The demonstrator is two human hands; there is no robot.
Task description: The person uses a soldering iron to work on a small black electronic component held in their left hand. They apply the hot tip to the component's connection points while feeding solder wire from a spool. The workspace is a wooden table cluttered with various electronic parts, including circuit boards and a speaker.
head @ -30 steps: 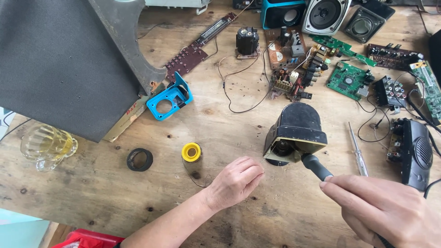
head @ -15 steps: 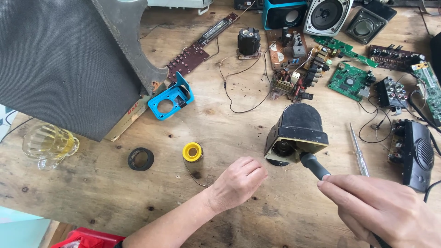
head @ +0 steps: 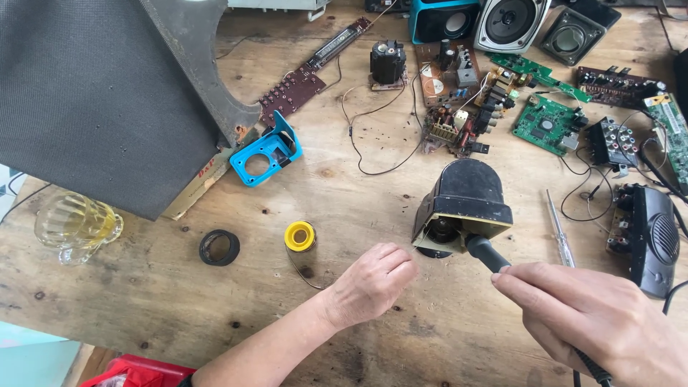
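Tabletop (head: 179, 315): worn, stained wood, strewn with electronics.
Right hand (head: 595, 322): closed around a black-handled tool (head: 487, 252), tip kept inside the black housing (head: 466, 204).
Left hand (head: 373, 283): loosely curled beside the housing, apparently pinching solder wire.
Yellow spool (head: 300, 236): left of housing.
Circuit boards (head: 548, 122): beyond housing.

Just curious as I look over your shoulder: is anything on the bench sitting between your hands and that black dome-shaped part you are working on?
Nothing visible does. The right hand holds a black-handled tool whose front end already meets the open underside of the black dome-shaped part. The left hand rests on the wooden bench just beside that part, with only bare wood between them.
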